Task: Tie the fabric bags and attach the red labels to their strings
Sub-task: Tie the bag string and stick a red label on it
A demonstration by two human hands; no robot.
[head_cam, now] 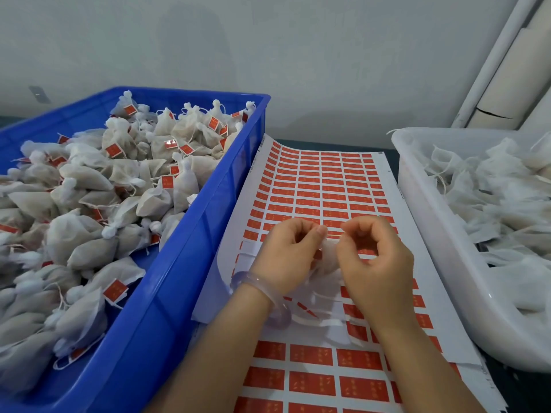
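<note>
The fabric bag [328, 256] sits between the two hands, mostly hidden by them; only a bit of thin white gauze shows in the gap. It looks very light and soft, a pouch that crumples at any squeeze and carries no shape of its own, so the neck is the place to take it, with the filled belly left hanging. Both hands are curled. The left hand [287, 254] and the right hand [377, 263] each pinch thumb to forefinger on a fine strand stretched taut between the fingertips, which I take for the string [334, 234]. It is thin and likely slips easily, so a firm fingertip pinch close to the neck should serve best. Whether a knot is already made I cannot tell.

Directly under the hands lies the label sheet [328, 186], rows of red labels running away from them and back towards the wrists. Loose peeled backing strips [316, 323] curl up just below the wrists and could snag the string or stick to the gauze. To the left of the hands stands a blue crate [208, 222] heaped with tied bags [125, 180] bearing red tags. To the right is a white tub [417, 210] of untied bags [492, 198]. The left wrist wears a pale bracelet [259, 281], near the strips.
</note>
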